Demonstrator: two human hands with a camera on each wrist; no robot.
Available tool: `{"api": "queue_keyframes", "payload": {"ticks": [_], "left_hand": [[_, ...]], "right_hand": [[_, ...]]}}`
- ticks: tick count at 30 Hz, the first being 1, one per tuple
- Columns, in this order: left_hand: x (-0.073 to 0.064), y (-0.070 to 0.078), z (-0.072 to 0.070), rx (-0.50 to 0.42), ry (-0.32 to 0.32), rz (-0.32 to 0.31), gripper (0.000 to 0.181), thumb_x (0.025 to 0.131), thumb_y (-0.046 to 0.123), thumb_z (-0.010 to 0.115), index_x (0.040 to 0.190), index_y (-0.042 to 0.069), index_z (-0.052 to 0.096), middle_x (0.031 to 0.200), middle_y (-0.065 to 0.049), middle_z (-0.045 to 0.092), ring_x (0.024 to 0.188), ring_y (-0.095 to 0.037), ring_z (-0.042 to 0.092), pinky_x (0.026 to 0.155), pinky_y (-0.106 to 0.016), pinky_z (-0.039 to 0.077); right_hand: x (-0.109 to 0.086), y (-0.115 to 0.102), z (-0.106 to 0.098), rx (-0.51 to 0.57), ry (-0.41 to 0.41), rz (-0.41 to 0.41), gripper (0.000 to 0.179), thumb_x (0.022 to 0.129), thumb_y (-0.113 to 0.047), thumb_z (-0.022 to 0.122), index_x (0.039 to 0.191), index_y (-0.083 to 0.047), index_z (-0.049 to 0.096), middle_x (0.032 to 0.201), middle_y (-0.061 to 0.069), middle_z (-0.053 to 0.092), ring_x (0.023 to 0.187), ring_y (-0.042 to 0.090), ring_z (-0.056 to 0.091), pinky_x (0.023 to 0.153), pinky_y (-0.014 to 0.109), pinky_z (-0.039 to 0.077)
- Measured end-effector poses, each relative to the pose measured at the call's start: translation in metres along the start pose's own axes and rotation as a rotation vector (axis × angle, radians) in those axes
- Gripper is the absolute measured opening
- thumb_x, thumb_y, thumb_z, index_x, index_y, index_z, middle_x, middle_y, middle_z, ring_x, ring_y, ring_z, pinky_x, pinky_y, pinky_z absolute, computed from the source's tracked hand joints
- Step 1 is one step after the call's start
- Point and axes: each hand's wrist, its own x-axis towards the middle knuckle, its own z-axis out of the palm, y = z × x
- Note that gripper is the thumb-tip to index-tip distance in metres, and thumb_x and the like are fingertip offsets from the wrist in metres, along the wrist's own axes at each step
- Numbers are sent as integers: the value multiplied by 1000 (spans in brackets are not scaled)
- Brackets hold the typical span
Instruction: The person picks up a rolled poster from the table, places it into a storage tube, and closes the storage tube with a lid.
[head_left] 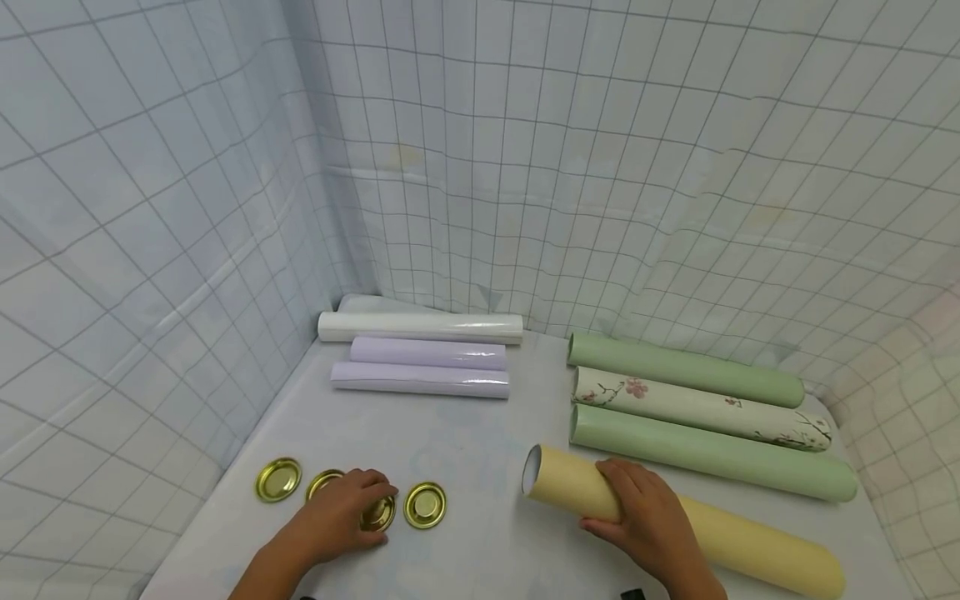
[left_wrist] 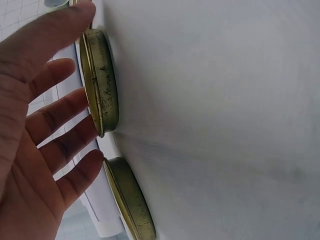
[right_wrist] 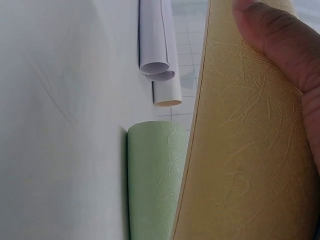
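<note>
Several shallow, round gold metal lids (head_left: 425, 505) lie in a row on the white surface, left of centre in the head view. Over the middle ones reaches my left hand (head_left: 333, 512), partly covering them. In the left wrist view its fingers (left_wrist: 65, 107) are spread and relaxed, with fingertips right at the rims of two lids (left_wrist: 106, 82). My right hand (head_left: 648, 521) grips a yellow textured roll (head_left: 757, 546) near its left part, thumb on the near side and fingers over the top. The roll's hollow end faces left.
Behind the yellow roll lie two light green rolls (head_left: 705, 450) with a flower-patterned roll (head_left: 697, 407) between them. Two lilac rolls (head_left: 420, 379) and a white roll (head_left: 420, 327) lie at the back left. Grid-patterned sheeting (head_left: 525, 167) walls in the back and sides.
</note>
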Motion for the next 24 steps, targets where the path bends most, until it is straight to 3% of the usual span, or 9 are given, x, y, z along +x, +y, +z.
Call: {"api": "queue_keyframes", "payload": {"ticks": [5, 15, 24], "left_hand": [[1, 1, 1, 4, -3, 4, 50, 74, 35, 87, 116, 14, 70, 113, 2, 63, 101, -19, 59, 84, -41, 53], [6, 4, -4, -81, 122, 18, 40, 78, 30, 85, 113, 19, 71, 120, 3, 60, 106, -17, 59, 82, -35, 56], [18, 9, -7, -101, 210, 60, 47, 75, 29, 88, 116, 14, 70, 121, -1, 62, 104, -15, 59, 84, -35, 55]], "right_hand": [[0, 0, 0, 0, 9, -5, 80, 54, -48, 93, 117, -8, 65, 110, 3, 67, 98, 22, 65, 74, 43, 54], [-2, 1, 2, -4, 21, -16, 81, 55, -49, 92, 118, -7, 65, 111, 4, 67, 99, 23, 65, 75, 43, 54], [-3, 0, 1, -11, 26, -19, 79, 58, -52, 90, 118, -7, 65, 112, 4, 67, 100, 23, 65, 77, 43, 54]]}}
